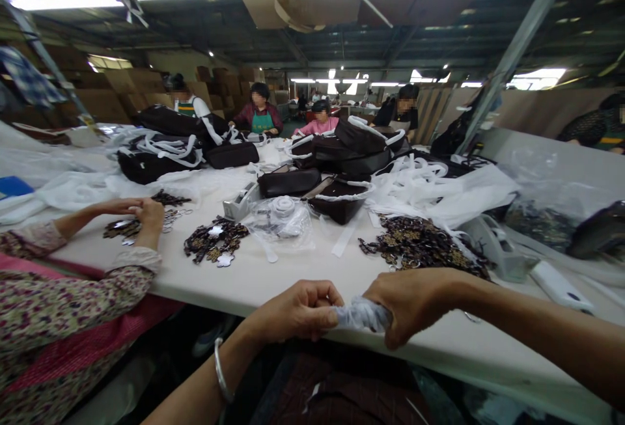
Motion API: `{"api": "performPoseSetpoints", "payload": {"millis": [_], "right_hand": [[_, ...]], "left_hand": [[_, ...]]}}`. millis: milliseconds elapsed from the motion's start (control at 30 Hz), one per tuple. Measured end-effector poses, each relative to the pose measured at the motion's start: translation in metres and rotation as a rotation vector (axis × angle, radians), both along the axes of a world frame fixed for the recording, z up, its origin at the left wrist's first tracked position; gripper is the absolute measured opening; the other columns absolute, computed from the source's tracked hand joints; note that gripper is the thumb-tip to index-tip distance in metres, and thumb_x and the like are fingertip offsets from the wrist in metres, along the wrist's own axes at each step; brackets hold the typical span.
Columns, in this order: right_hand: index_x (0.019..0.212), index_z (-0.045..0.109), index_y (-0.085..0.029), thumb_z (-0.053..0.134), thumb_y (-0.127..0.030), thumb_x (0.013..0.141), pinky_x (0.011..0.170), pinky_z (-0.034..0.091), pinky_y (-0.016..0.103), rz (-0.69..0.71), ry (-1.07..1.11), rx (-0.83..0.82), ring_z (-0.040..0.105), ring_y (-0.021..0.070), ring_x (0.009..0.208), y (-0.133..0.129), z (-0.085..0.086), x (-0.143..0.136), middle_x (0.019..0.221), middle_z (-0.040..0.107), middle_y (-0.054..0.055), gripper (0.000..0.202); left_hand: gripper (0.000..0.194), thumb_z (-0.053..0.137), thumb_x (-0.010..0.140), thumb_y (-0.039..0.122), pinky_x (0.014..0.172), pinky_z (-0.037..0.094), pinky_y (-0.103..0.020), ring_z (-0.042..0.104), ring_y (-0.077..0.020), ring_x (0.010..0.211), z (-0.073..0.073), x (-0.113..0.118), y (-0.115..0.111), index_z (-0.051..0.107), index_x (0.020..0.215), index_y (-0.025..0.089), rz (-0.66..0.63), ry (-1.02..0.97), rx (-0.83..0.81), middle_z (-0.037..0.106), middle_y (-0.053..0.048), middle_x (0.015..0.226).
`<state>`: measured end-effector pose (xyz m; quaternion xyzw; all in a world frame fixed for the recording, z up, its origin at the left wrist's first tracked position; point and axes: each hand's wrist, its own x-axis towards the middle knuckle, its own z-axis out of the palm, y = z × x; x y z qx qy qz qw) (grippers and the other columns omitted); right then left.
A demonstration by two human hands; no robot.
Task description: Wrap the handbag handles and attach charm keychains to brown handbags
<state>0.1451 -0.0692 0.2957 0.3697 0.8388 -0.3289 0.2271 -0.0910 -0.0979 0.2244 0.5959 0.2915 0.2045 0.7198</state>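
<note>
At the table's near edge, a crumpled bundle in thin whitish plastic wrap (pixel 360 314) is stretched between both my hands. My left hand (pixel 300 311), with a silver bangle on its wrist, pinches the bundle's left end. From above, my right hand (pixel 407 298) is wrapped round the right end. Something dark shows faintly through the wrap near the right fingers; what it is I cannot make out. Just beyond my right hand lies a large heap of dark brown and gold chain-like pieces (pixel 420 243). A smaller pile of similar pieces (pixel 215 240) with shiny silver tags is farther left.
On the left, a co-worker's hands (pixel 146 213) handle similar pieces. Dark handbags (pixel 346 151) with white-wrapped straps are stacked mid-table, near a tape dispenser (pixel 241 202) and a bagged white roll (pixel 283 217). Another dispenser (pixel 498 246) stands right. Several people work across the table (pixel 293 275).
</note>
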Motion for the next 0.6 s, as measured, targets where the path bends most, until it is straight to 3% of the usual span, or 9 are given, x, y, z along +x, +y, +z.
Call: {"api": "performPoseSetpoints", "payload": {"millis": [133,300,433,600], "right_hand": [[0.093,0.068,-0.016,0.08,-0.036,0.06,0.052,0.038,0.019,-0.224,0.263,-0.294,0.051,0.0094,0.06,-0.003,-0.008,0.008,0.07,0.061,-0.004,0.041],[0.089,0.066,-0.014,0.085,-0.034,0.058,0.047,0.035,0.015,-0.439,0.533,-0.423,0.045,0.0057,0.055,-0.007,-0.032,0.019,0.066,0.056,-0.005,0.042],[0.088,0.066,-0.012,0.084,-0.034,0.061,0.042,0.036,0.014,-0.516,0.628,-0.528,0.045,0.0041,0.047,-0.009,-0.051,0.027,0.062,0.056,-0.005,0.04],[0.088,0.068,-0.01,0.081,-0.031,0.063,0.038,0.038,0.013,-0.566,0.744,-0.641,0.048,0.0049,0.042,-0.007,-0.065,0.032,0.056,0.059,-0.003,0.036]], "left_hand": [[0.036,0.069,0.079,0.048,0.039,0.019,-0.017,0.03,-0.0031,0.041,-0.011,0.009,0.002,0.057,0.087,0.015,0.11,-0.121,-0.062,0.043,0.009,0.054],[0.037,0.068,0.081,0.049,0.035,0.015,-0.015,0.026,-0.003,0.036,-0.025,0.028,0.002,0.049,0.092,0.02,0.152,-0.189,-0.131,0.047,0.01,0.049],[0.041,0.066,0.08,0.054,0.034,0.015,-0.015,0.026,-0.0024,0.034,-0.03,0.038,0.004,0.043,0.09,0.021,0.118,-0.181,-0.187,0.053,0.009,0.052],[0.04,0.067,0.08,0.053,0.049,0.038,-0.016,0.049,-0.0055,0.05,-0.031,0.043,0.019,0.048,0.085,0.018,0.141,-0.102,-0.089,0.059,0.003,0.069]]}}
